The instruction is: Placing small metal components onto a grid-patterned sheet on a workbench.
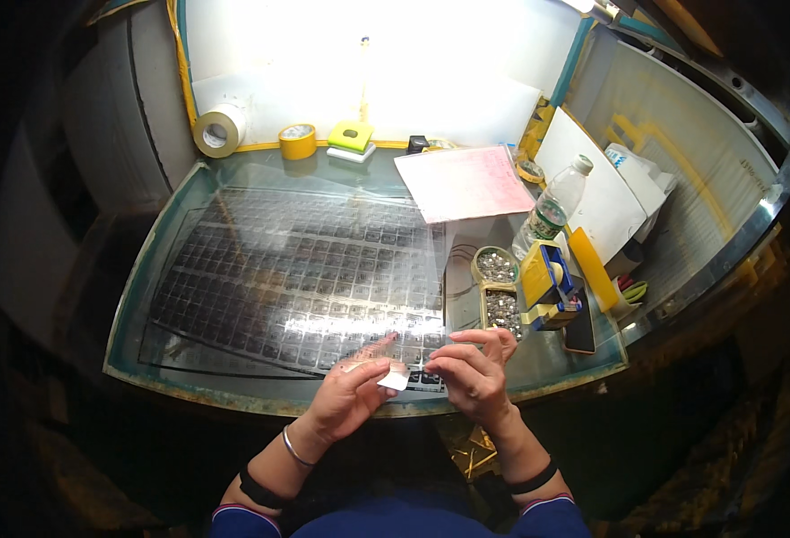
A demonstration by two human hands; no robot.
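Observation:
My left hand (345, 399) grips a small white card-like piece (396, 379) between thumb and fingers, above the near edge of the glass-topped table. To its right, my right hand (477, 381) is raised with thumb and index finger pinched together. Whatever lies in that pinch is too small to make out. Beneath and beyond both hands spreads a large transparent film sheet (278, 291) printed with rows of dark squares; bright glare crosses its near right part.
Right of the film stand a round dish (495, 265) and a square tray (503, 309) of small pieces, a tape dispenser (547, 278), a plastic bottle (552, 208) and a dark phone-like slab (579, 323). Behind are a pink sheet (466, 184), yellow tape (297, 142) and a white roll (220, 131).

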